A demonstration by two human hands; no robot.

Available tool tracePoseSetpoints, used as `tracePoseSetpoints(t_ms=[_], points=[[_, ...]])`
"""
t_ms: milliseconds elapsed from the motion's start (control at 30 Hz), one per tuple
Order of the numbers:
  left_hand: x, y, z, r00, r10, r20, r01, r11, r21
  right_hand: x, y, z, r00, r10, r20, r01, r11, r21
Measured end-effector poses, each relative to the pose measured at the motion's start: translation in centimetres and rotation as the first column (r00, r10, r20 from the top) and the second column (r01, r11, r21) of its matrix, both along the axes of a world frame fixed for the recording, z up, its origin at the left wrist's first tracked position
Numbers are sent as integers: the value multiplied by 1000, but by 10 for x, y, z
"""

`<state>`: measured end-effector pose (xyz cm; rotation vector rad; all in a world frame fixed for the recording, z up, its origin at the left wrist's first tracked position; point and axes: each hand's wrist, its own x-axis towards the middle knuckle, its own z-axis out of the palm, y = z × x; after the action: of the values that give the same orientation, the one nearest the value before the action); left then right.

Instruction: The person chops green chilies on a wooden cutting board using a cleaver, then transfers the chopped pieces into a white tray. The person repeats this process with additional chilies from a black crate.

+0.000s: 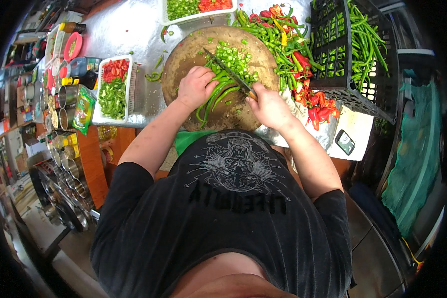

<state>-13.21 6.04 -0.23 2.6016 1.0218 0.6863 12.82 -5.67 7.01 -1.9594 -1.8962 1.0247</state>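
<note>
On a round wooden chopping board (178, 82), my left hand (197, 87) presses its curled fingers on a bunch of long green chili peppers (218, 93). My right hand (270, 106) grips the handle of a kitchen knife (229, 70), whose blade slants up and left across the peppers beside my left fingers. Sliced green chili (234, 57) lies in a heap beyond the blade. Whole green chilies (268, 37) are piled at the board's right edge, with red peppers (301, 61) among them.
A black plastic crate (329, 48) with green chilies stands at the right. Near it, a phone (345, 142) lies on a pale sheet (361, 128). White baskets of cut red and green peppers stand at the left (131, 89) and the far side (193, 17). Bottles (87, 80) stand further left.
</note>
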Motion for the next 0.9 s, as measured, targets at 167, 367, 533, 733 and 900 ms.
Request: tracePoseSetpoints(t_ms=[167, 367, 533, 733, 900], points=[[-1, 4, 4, 997, 9, -78, -9, 1000, -4, 5, -5, 85, 978, 143, 154, -139, 989, -40], [-1, 6, 6, 986, -5, -166, 10, 1000, 29, -18, 25, -3, 977, 148, 151, -141, 988, -57], [0, 3, 9, 990, 20, -140, -25, 999, -38, -9, 0, 54, 986, 122, 117, -116, 992, -53], [0, 4, -1, 991, 0, -132, 5, 999, 42, -19, 12, 7, 993, 101, 69, -101, 995, 7], [2, 3, 6, 985, -11, -174, 15, 1000, 19, -18, -9, 29, 999, 33, -17, -33, 999, -26]])
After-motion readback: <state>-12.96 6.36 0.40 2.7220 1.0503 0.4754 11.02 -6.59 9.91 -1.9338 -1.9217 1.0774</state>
